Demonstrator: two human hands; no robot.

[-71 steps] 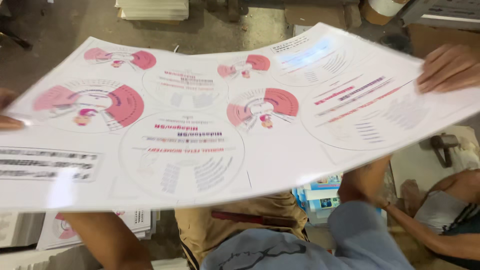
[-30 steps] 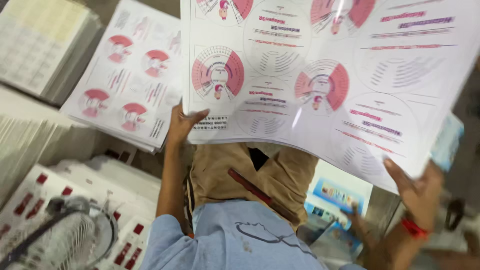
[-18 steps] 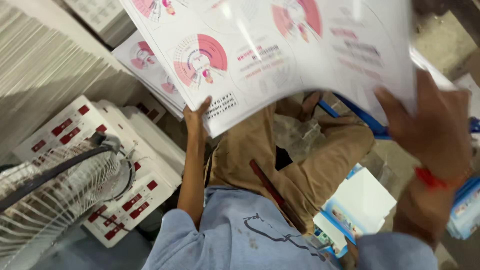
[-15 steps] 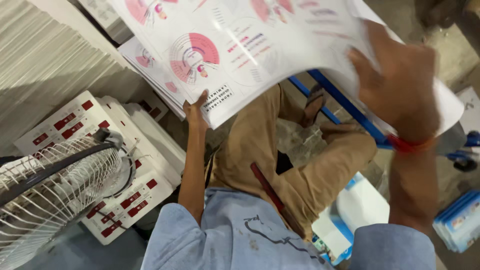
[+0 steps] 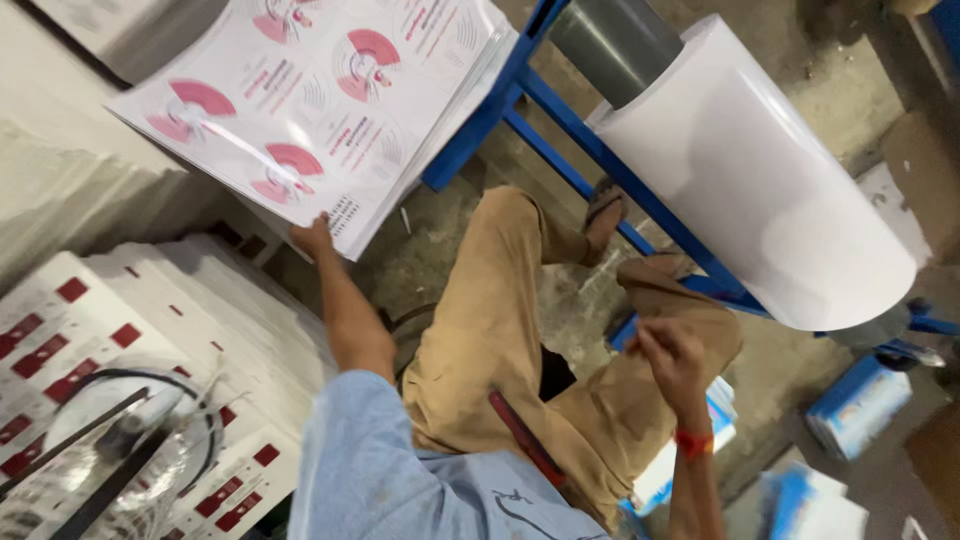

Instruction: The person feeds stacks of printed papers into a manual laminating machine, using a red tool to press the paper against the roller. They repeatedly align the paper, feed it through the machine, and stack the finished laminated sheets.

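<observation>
Item: printed sheet (image 5: 320,100), large, thin, floppy, glossy (likely slippery), held aloft over paper stacks. Left hand (image 5: 315,238) pinches its near edge; right hand (image 5: 672,352) loosely curled, holding nothing. Support both edges.

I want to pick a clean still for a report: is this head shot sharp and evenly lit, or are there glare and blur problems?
Head view: glare streaks across the glossy printed sheet held by the left hand; the white roll is bright, near washed out; the right hand is slightly motion-blurred; the fan at the lower left corner is soft and smeared.
</observation>
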